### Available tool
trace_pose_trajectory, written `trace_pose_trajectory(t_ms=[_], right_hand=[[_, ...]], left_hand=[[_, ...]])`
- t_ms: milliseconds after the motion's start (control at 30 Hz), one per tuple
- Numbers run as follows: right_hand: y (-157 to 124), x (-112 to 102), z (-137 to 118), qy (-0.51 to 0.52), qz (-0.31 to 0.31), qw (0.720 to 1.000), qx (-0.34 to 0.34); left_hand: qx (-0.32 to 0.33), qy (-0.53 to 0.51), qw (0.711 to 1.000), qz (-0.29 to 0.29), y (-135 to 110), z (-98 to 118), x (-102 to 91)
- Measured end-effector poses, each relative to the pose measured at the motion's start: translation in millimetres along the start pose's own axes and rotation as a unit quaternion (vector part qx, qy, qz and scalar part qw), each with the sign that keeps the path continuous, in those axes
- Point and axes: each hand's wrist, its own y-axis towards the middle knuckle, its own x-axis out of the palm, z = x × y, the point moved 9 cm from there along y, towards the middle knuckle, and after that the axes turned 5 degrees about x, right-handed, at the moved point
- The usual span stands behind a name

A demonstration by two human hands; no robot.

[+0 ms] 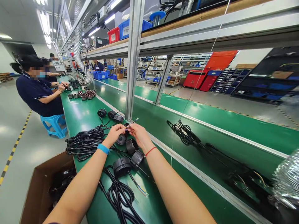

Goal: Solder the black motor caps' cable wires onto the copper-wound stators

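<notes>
My left hand (115,134) and my right hand (139,134) meet over the green bench, fingers pinched on a black cable (127,126). Thin wire ends (135,120) stick out past my right fingertips; the grip itself is partly hidden by the fingers. Close around my hands sit round black plastic caps, one (132,145) under my right hand and another (121,166) nearer to me. Beside my left wrist lies a pile of coiled black cables (87,141). A further coil (120,194) rests between my forearms, and a cable end with bared coloured wires (142,190) lies near it.
A metal post (133,62) rises just beyond my hands. Black cables (187,135) lie on the lower green belt to the right. A cardboard box (35,189) stands at lower left. A co-worker (38,87) sits farther along the bench, near dark red-brown parts (85,94).
</notes>
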Motion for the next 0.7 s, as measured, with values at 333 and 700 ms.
trace_pose_trajectory(t_ms=[333, 700], right_hand=[[-2.2, -5.5, -19.7, -0.017, 0.041, 0.996, -0.081], [-2.4, -0.5, -23.0, -0.073, 0.033, 0.99, -0.118]], left_hand=[[-0.01, 0.027, 1.0, 0.0, 1.6, -0.9, 1.9], [-0.015, 0.022, 1.0, -0.005, 2.6, -2.0, 3.1]])
